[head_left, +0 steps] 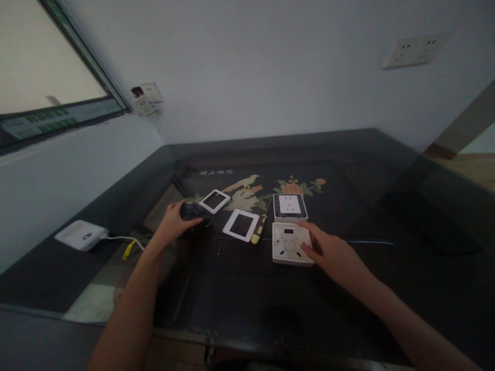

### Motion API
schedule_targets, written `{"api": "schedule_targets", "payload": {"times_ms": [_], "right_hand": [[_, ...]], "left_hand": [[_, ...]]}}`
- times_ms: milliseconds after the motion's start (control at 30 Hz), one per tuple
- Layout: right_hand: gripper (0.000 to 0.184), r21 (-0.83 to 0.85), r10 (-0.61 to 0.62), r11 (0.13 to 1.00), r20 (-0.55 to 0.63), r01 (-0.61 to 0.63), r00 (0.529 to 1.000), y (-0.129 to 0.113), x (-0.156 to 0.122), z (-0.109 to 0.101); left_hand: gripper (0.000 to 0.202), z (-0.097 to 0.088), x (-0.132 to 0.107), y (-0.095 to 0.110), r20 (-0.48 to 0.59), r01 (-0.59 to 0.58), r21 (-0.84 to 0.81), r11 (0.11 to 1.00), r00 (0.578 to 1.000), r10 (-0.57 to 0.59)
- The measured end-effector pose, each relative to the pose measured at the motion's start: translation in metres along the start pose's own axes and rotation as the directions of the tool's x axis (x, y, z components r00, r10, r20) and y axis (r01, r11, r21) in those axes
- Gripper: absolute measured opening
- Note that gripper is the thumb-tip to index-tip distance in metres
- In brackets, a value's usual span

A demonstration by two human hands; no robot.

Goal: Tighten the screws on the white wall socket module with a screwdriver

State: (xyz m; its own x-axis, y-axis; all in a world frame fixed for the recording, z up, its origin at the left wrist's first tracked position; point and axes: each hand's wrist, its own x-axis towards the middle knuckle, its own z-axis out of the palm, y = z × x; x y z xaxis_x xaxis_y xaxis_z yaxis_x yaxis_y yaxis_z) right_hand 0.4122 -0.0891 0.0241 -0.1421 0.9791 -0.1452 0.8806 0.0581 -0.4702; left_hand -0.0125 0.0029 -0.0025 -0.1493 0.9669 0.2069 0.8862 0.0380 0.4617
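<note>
— Head camera: what is the left hand [173,222] doing?
— Gripping a dark socket piece [194,210] on the table [240,293]. The right hand [334,253] rests loose on the white box [288,245].

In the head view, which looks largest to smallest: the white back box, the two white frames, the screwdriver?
1. white back box
2. nearer white frame
3. farther white frame, perhaps smaller only through distance
4. screwdriver, long but thin

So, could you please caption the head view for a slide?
Left hand grips a dark part; right hand rests on a white box, on a dark table.
</note>
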Motion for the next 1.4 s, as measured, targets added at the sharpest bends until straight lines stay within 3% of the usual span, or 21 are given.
{"api": "schedule_targets", "payload": {"times_ms": [300,500,667,1033,1200,1400], "right_hand": [[0.049,0.132,-0.145,0.981,0.035,0.139,0.989,-0.016,-0.003,0.009],[0.048,0.177,-0.316,0.938,0.085,0.298,0.945,-0.036,-0.013,0.028],[0.051,0.088,-0.371,0.928,0.150,0.361,0.917,-0.063,-0.011,0.038],[0.057,-0.051,-0.402,0.908,0.174,0.416,0.899,-0.126,0.003,0.054],[0.055,-0.103,-0.372,0.916,0.143,0.388,0.917,-0.131,0.012,0.052],[0.054,-0.132,-0.353,0.917,0.166,0.376,0.921,-0.124,-0.003,0.048]], "left_hand": [[0.095,0.005,0.000,-0.001,0.089,-0.043,0.158,0.987,0.996,0.029],[0.089,0.015,-0.003,-0.001,0.112,-0.072,0.197,0.978,0.992,0.051],[0.088,0.022,-0.003,-0.003,0.116,-0.080,0.205,0.975,0.992,0.057],[0.088,0.033,-0.010,0.008,0.084,-0.143,0.169,0.975,0.988,0.131],[0.087,0.034,-0.011,0.010,0.089,-0.171,0.154,0.973,0.983,0.158],[0.087,0.032,-0.010,0.008,0.111,-0.208,0.141,0.968,0.975,0.193]]}}
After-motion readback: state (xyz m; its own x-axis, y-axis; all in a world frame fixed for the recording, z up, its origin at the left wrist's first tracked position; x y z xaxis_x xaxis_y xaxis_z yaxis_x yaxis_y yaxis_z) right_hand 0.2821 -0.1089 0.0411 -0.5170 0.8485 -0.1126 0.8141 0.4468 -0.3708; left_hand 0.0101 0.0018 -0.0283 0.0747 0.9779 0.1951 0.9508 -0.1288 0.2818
